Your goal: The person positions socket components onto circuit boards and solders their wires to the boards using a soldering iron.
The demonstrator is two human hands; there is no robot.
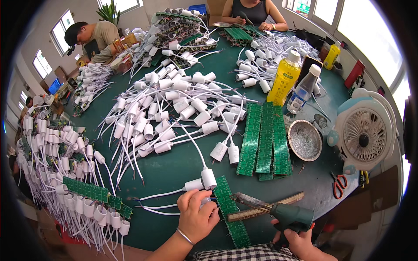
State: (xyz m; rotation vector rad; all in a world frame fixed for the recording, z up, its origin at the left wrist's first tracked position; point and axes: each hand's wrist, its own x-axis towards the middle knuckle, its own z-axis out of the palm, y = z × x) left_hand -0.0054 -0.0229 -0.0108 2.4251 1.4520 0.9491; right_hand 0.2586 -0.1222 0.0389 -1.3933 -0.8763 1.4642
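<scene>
In my right hand (pixel 300 243) is a dark green soldering gun (pixel 291 217), its metal barrel slanting up and left over a green circuit board strip (pixel 237 232). A narrow wooden bar (pixel 289 201) lies across the strip under the barrel. My left hand (pixel 198 217), with a bangle on the wrist, is at the strip's left edge, its fingers curled round a white lamp socket (pixel 205 200) that they partly hide. Just beyond the fingers, two more white lamp sockets (pixel 208 178) touch the strip's left side, their white cables trailing away.
A heap of cabled lamp sockets (pixel 174 104) covers the table's middle. Right of it are stacked green boards (pixel 264 139), a metal bowl (pixel 305 140), bottles (pixel 285 78), a fan (pixel 363 130) and red-handled scissors (pixel 338 186). Board assemblies (pixel 82 195) hang at the left edge. Two people sit beyond.
</scene>
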